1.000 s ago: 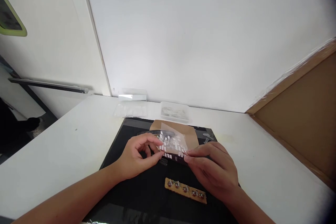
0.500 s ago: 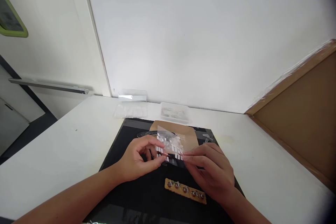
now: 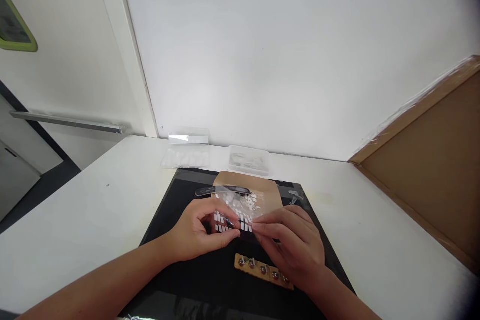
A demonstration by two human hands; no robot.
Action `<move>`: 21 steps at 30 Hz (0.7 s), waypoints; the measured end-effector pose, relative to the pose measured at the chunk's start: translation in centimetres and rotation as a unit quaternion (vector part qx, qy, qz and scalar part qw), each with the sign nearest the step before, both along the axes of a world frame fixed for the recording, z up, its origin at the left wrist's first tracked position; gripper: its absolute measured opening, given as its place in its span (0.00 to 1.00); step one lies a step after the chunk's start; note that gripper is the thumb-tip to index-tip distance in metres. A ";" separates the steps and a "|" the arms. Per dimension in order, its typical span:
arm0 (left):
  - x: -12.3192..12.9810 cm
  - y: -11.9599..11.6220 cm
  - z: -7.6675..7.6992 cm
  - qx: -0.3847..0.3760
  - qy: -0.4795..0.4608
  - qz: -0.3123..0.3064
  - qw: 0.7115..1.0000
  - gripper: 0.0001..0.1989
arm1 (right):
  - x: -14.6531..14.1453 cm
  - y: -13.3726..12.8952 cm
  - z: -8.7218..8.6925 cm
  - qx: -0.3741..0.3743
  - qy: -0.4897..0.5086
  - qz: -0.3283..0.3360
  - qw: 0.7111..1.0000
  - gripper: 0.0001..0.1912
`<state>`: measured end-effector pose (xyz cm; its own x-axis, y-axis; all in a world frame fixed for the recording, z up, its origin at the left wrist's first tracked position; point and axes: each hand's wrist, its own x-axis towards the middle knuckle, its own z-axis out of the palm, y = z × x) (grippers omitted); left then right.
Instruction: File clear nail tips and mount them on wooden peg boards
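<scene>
A clear plastic sheet with rows of small white rectangular tabs is held between my two hands above the black mat. My left hand closes on its left side, thumb below and fingers above. At the right edge, the thumb and fingertips of my right hand pinch the sheet; whether a single tab is between them I cannot tell. Just below lies a light wooden strip bearing several shiny round pieces, its right end partly covered by my right hand.
Behind the sheet, brown paper carries many small white bits. A dark, narrow nail file lies across its left edge. Clear plastic pieces rest at the right. Two clear boxes, one open and one shallow, stand by the wall.
The tabbed sheet and my right hand have shifted left and slightly lower. The nail file and white bits behind now show more plainly. My left hand keeps its hold.
</scene>
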<state>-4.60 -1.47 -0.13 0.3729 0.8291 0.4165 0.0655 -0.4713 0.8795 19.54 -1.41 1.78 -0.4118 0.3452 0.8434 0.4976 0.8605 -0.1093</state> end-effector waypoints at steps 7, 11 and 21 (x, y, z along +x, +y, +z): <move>0.1 -0.1 0.3 0.032 0.049 0.034 0.998 0.08 | -0.1 -0.1 -0.3 -0.014 -0.002 -0.012 1.000 0.08; 0.2 0.0 0.2 0.057 0.049 0.032 0.997 0.09 | -0.2 -0.1 -0.3 -0.016 -0.001 -0.009 1.000 0.08; 0.3 0.1 0.2 0.055 0.048 0.029 0.997 0.06 | -0.3 -0.2 -0.9 -0.038 0.009 0.003 0.999 0.09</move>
<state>-4.35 -1.40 0.05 0.3679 0.8021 0.4703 0.1761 -0.5568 0.8118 19.22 -1.62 0.87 -0.3991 0.4060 0.8222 0.4905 0.8521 -0.1827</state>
